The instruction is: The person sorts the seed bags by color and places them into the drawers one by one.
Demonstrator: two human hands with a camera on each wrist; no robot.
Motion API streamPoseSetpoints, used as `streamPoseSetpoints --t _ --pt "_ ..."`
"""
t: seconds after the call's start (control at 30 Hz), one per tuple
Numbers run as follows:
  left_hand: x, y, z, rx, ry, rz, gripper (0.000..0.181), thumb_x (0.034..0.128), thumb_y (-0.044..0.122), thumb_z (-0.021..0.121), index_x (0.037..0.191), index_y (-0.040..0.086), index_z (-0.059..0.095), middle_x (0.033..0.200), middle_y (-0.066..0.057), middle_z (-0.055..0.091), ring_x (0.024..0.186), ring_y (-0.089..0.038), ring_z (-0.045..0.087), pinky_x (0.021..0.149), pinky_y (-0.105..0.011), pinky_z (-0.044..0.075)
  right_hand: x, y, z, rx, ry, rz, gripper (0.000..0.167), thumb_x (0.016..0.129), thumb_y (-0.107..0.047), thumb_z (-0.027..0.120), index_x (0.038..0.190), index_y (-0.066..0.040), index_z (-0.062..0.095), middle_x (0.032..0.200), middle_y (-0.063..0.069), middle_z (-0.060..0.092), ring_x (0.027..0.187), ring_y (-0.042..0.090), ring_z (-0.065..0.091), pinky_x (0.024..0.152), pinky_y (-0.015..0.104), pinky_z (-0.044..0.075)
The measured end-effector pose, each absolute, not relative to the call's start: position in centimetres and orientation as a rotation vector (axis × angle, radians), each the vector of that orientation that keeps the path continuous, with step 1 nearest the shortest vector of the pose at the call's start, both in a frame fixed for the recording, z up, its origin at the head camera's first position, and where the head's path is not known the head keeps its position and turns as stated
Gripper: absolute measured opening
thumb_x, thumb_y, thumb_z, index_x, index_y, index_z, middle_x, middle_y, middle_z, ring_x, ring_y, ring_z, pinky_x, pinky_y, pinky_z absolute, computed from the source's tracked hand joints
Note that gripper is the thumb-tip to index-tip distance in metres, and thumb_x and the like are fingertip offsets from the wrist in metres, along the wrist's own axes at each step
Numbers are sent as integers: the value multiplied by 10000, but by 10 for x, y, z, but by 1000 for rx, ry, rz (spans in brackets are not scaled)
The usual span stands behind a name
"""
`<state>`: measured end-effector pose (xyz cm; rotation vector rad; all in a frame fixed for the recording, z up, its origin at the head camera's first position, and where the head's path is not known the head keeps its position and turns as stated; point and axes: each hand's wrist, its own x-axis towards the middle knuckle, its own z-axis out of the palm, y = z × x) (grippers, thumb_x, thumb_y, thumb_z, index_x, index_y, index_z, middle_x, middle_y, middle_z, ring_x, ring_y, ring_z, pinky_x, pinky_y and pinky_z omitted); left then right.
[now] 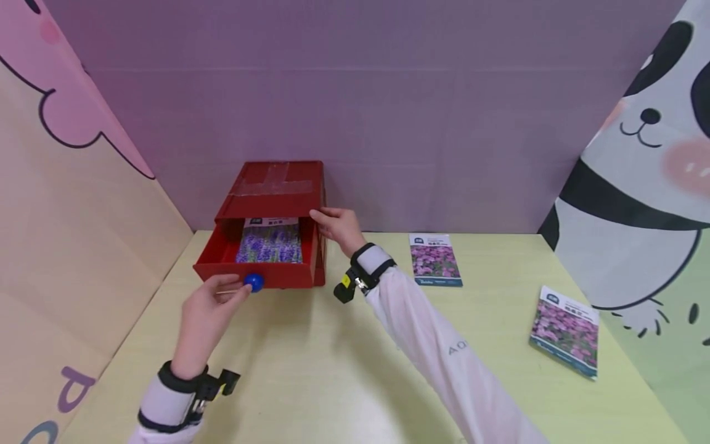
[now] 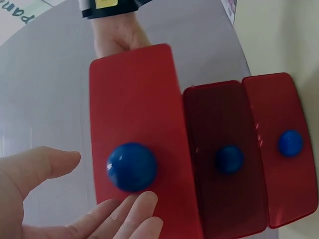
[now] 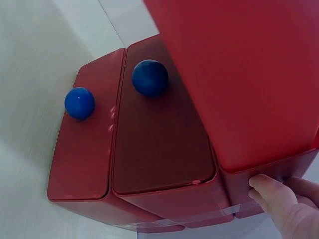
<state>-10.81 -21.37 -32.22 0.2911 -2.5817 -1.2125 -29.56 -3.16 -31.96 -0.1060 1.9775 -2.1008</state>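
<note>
A red chest of drawers (image 1: 275,179) stands against the back wall, its top drawer (image 1: 224,276) pulled out. A flower-picture booklet (image 1: 270,240) lies inside that drawer. My left hand (image 1: 208,308) is at the drawer's blue knob (image 1: 254,282). In the left wrist view the thumb (image 2: 55,162) stands apart from the knob, while the fingertips (image 2: 144,204) are close by its edge; contact is hard to tell. My right hand (image 1: 341,229) rests its fingertips (image 3: 269,186) on the side of the chest near the top drawer.
Below the top drawer are two more drawers with blue knobs (image 3: 150,77) (image 3: 79,103), both pushed in. One pink-flower booklet (image 1: 435,259) lies at the back of the table (image 1: 344,370), and another booklet (image 1: 566,332) near its right edge. Printed cloth walls enclose the table.
</note>
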Motion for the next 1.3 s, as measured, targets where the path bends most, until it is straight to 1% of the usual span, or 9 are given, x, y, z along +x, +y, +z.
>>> streamPoseSetpoints --t 0.07,0.13,0.3,0.4,0.47,0.57,0.63,0.9,1.3 --pt "-109 -211 -326 307 -2580 -1220 435 872 292 617 1150 -36 554 1097 -225 623 928 -326 644 716 -296 555 -295 -32 -319 -106 1971 -2104 502 854 -204 648 1283 14 504 1275 169 547 1112 273 578 926 328 477" --pt "-110 -208 -329 331 -2574 -1230 437 868 292 622 1151 -33 549 1105 -223 618 931 -328 644 725 -338 556 -295 -32 -319 -106 1962 -2111 503 853 -201 649 1283 16 502 1277 170 545 1114 274 576 928 329 476" --pt "-112 -202 -333 398 -2535 -1283 452 865 311 622 1150 -28 534 1119 -220 599 947 -343 635 738 -354 554 -295 -32 -320 -102 1943 -2130 499 851 -194 651 1275 25 507 1271 175 549 1113 277 576 930 331 475" --pt "-114 -201 -334 435 -2498 -1315 449 864 324 619 1134 -26 543 1111 -217 603 951 -336 634 709 -250 545 -295 -32 -321 -96 1932 -2138 493 852 -187 651 1268 34 509 1258 181 556 1109 279 578 928 330 476" --pt "-115 -200 -335 452 -2470 -1318 432 862 320 623 1113 -25 558 1095 -219 611 942 -328 632 657 -167 510 -295 -32 -321 -87 1925 -2144 492 849 -183 653 1264 41 511 1250 186 561 1106 280 580 925 329 478" --pt "-116 -200 -337 464 -2431 -1319 393 857 288 635 1086 -26 576 1071 -223 623 926 -321 627 611 -93 449 -294 -33 -321 -73 1922 -2148 487 845 -181 659 1255 42 519 1244 187 565 1101 281 582 922 327 481" --pt "-117 -199 -337 470 -2414 -1318 363 855 260 643 1073 -24 583 1060 -221 626 921 -319 624 607 -84 429 -294 -33 -320 -66 1922 -2150 484 841 -181 663 1250 41 526 1241 186 568 1098 282 584 919 326 483" --pt "-120 -196 -339 478 -2365 -1338 325 845 205 657 1058 -30 586 1064 -199 622 933 -311 619 613 -62 412 -293 -32 -320 -67 1935 -2151 475 839 -192 666 1238 32 540 1224 178 582 1082 279 594 910 323 490" --pt "-127 -192 -337 470 -2299 -1320 313 830 205 673 1024 -36 629 1018 -198 651 866 -308 636 593 -37 419 -291 -31 -321 -55 1923 -2172 472 833 -191 673 1233 25 547 1203 167 598 1041 240 607 906 315 495"
